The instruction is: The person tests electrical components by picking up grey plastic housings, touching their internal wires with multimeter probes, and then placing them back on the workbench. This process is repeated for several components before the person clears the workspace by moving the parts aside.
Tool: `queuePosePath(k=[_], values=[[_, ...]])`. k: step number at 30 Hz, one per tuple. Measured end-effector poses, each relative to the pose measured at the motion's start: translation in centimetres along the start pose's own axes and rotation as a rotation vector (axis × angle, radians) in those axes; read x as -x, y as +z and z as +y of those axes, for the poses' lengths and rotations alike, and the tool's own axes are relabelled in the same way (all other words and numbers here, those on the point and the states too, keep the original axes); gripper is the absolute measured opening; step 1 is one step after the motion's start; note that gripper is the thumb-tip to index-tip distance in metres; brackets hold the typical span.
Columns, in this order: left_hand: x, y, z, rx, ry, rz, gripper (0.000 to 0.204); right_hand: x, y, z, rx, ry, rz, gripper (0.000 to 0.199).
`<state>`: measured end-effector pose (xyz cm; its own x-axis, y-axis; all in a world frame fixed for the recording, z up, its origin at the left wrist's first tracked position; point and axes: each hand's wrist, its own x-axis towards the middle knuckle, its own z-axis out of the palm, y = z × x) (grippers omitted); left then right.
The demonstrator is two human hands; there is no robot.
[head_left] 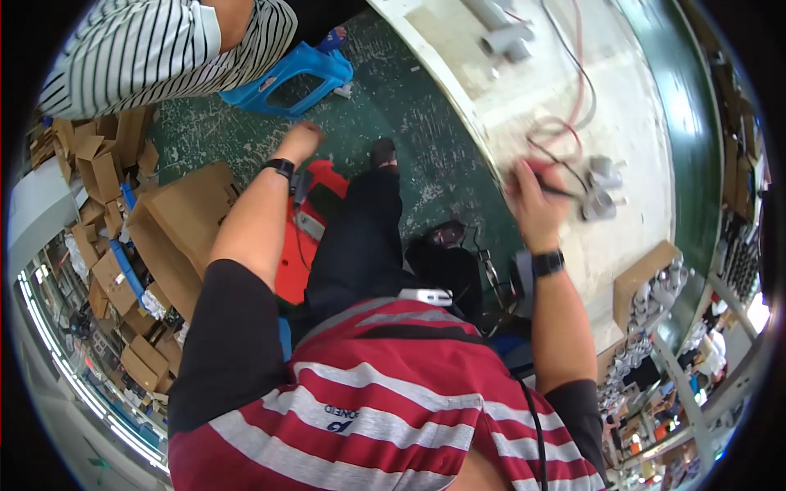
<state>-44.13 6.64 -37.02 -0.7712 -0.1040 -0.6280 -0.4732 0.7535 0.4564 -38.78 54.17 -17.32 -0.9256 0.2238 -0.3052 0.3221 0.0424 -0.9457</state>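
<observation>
Over the pale tabletop, my right hand [538, 209] is closed round a slim red-and-black tool [540, 166]. Its exact kind is blurred and partly covered by my fingers. Just right of that hand lie grey pipe-like fittings [602, 192], and a looped red and dark cable [565, 135] runs beside them. My left hand [301, 142] is out over the green floor, left of the table and apart from it. Its fingers look curled in, with nothing visible in them. Below it stands a red stool [296, 260] with a small grey corded device [309, 225] on it.
More grey fittings [506, 39] lie at the table's far end. A carton of fittings [643, 282] sits at its near right. A blue stool [295, 78] and a person in a striped shirt [155, 61] are at the far left. Cardboard boxes [180, 225] crowd the left side.
</observation>
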Motion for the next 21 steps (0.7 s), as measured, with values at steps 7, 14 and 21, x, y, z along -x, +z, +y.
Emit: queuePosePath(k=[7,14,21], values=[[-11.5,8.7,-5.6,-0.104,-0.01,-0.129,0.028,1.0,-1.0,0.6,-0.044,0.104,0.11,0.015],[-19.4,18.0,-15.3,0.067,-0.219,-0.125,0.025,0.8,-1.8,0.4,-0.015,-0.006,0.026,0.019],[-23.8,22.8,-8.7,0.996,-0.473,-0.043,0.021,1.9,-2.3,0.6,0.071,-0.204,-0.008,0.025]])
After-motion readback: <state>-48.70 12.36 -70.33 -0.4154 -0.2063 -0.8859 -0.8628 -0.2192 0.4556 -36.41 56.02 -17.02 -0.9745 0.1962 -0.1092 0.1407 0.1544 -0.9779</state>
